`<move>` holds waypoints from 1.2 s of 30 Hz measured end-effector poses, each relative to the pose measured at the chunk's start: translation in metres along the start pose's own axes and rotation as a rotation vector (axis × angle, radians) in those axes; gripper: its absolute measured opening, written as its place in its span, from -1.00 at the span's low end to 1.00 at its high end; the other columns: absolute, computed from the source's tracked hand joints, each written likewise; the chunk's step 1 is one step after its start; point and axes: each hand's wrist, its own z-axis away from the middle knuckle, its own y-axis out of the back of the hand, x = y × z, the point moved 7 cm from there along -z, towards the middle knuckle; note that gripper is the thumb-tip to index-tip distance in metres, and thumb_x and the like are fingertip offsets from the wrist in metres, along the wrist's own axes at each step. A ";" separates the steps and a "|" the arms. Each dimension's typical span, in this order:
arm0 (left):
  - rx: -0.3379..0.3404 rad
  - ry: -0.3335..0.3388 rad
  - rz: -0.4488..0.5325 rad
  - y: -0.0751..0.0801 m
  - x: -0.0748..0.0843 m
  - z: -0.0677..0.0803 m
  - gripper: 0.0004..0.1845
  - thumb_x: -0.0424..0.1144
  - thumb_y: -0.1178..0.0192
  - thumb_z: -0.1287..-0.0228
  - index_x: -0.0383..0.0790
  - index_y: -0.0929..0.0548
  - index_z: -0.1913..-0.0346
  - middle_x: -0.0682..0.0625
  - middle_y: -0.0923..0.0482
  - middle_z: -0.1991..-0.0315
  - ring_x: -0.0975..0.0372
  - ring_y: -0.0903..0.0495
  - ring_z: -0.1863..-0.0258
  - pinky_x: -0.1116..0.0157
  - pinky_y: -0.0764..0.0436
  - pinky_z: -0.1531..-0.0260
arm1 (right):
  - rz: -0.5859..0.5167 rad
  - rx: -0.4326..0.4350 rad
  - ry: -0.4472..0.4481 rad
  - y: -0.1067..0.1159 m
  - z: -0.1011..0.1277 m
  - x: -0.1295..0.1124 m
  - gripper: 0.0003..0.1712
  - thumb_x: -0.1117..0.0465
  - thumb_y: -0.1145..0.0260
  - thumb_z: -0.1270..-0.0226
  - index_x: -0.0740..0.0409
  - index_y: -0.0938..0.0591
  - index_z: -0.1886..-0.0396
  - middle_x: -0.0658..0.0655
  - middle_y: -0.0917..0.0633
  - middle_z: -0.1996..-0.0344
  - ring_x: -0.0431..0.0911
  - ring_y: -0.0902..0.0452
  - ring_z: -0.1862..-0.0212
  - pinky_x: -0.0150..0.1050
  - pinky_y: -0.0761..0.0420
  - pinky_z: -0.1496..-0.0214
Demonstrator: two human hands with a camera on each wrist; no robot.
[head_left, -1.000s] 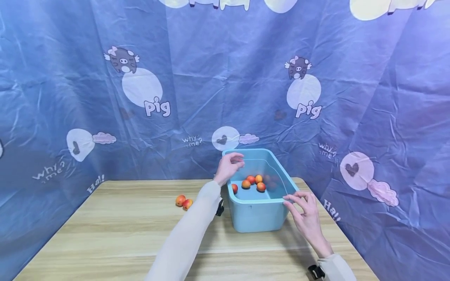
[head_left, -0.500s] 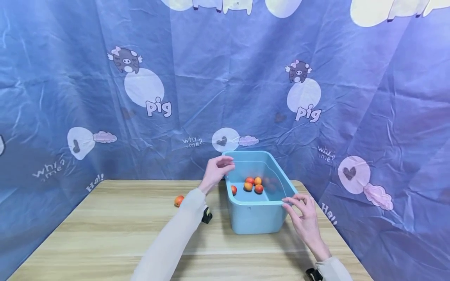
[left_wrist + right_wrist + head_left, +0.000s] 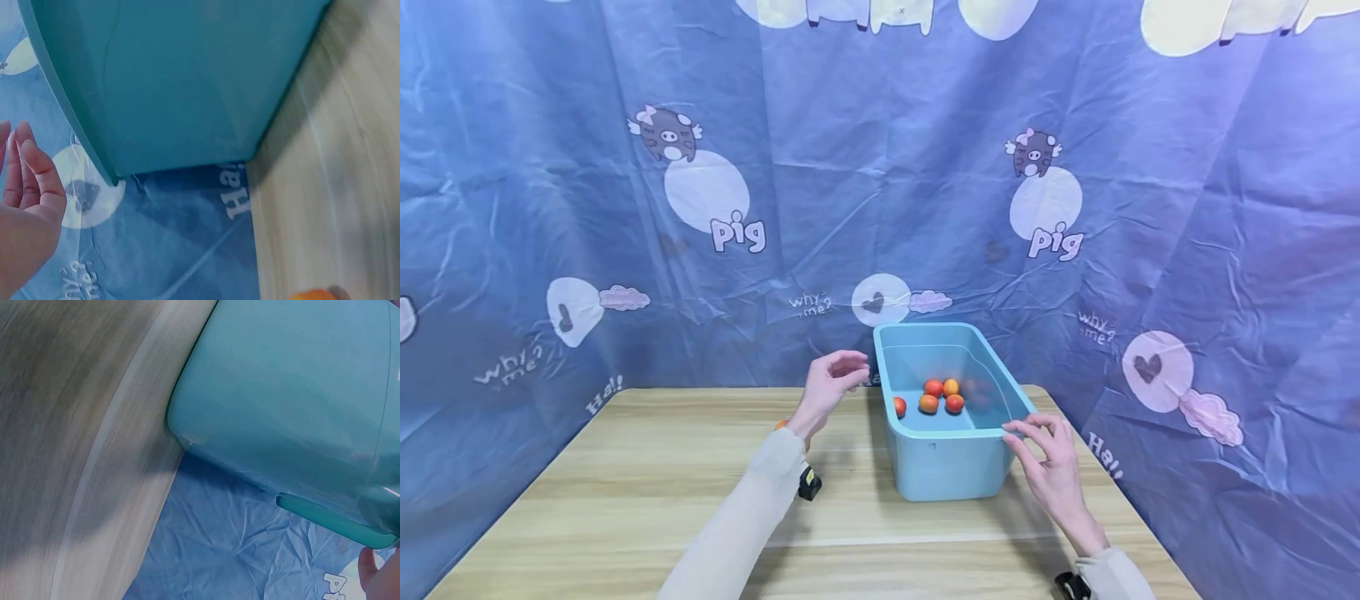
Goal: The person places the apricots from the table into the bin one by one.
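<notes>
A light blue plastic bin (image 3: 951, 467) stands on the table, with several small red-orange fruits (image 3: 954, 403), apricot-like, on its floor. My right hand (image 3: 1051, 462) pinches the bin's rim at the near right corner between thumb and fingers. To the left of the bin, my left hand (image 3: 827, 390) hovers above the table with nothing in it, fingers loosely bent. Its curved fingers (image 3: 42, 169) show beside the bin's side wall in the left wrist view. Mostly hidden behind the left wrist, an orange fruit (image 3: 782, 424) lies on the table.
The wooden table (image 3: 587, 500) reaches back to a blue cloth (image 3: 820, 192) printed with pigs, which hangs behind and along both sides. The bin stands near the table's back right, close to the cloth. Black wrist bands (image 3: 809, 482) sit on both wrists.
My left hand has moved left and down, from over the bin's left rim to outside it, its arm now covering most of the table fruit. My right hand stays at the rim.
</notes>
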 end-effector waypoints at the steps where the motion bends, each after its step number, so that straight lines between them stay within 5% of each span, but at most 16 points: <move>1: 0.003 0.009 0.006 0.004 -0.002 0.002 -0.70 -0.44 -0.34 -0.19 -0.38 -0.66 -0.01 -0.37 -0.66 0.09 0.27 -0.66 0.34 0.37 -0.61 0.38 | 0.000 -0.002 -0.003 -0.001 0.001 0.000 -0.62 0.66 -0.42 0.35 0.39 -0.71 0.38 0.35 -0.52 0.37 0.05 -0.32 0.19 -0.25 -0.24 0.04; 7: 0.025 0.070 0.029 0.030 -0.016 0.015 -0.69 -0.49 -0.31 -0.20 -0.45 -0.63 -0.02 -0.15 -0.73 0.20 0.24 -0.69 0.33 0.39 -0.62 0.40 | 0.014 -0.008 -0.014 -0.005 0.012 0.017 -0.58 0.67 -0.44 0.38 0.34 -0.73 0.37 0.31 -0.54 0.36 0.03 -0.31 0.18 -0.27 -0.24 0.03; 17: 0.108 0.085 0.022 0.077 -0.036 0.028 -0.75 -0.41 -0.35 -0.20 -0.28 -0.68 0.04 0.04 -0.73 0.28 0.27 -0.69 0.33 0.36 -0.61 0.34 | 0.022 -0.018 -0.028 -0.005 0.018 0.043 -0.57 0.59 -0.49 0.32 0.22 -0.76 0.32 0.26 -0.56 0.30 0.03 -0.33 0.13 -0.35 -0.23 -0.03; 28: 0.108 0.161 -0.028 0.107 -0.053 0.039 -0.66 -0.38 -0.35 -0.20 -0.34 -0.62 -0.05 0.06 -0.72 0.24 0.32 -0.68 0.26 0.40 -0.64 0.21 | 0.026 -0.019 -0.049 -0.004 0.015 0.043 -0.59 0.56 -0.50 0.29 0.21 -0.77 0.30 0.25 -0.56 0.29 -0.01 -0.33 0.11 -0.37 -0.23 -0.06; 36: 0.117 0.253 -0.019 0.126 -0.067 0.044 -0.63 -0.37 -0.33 -0.23 -0.31 -0.61 -0.10 0.18 -0.73 0.24 0.30 -0.71 0.19 0.18 -0.66 0.05 | 0.020 -0.027 -0.047 -0.006 0.015 0.041 -0.59 0.56 -0.50 0.28 0.22 -0.77 0.30 0.25 -0.56 0.29 0.02 -0.33 0.13 -0.40 -0.24 -0.04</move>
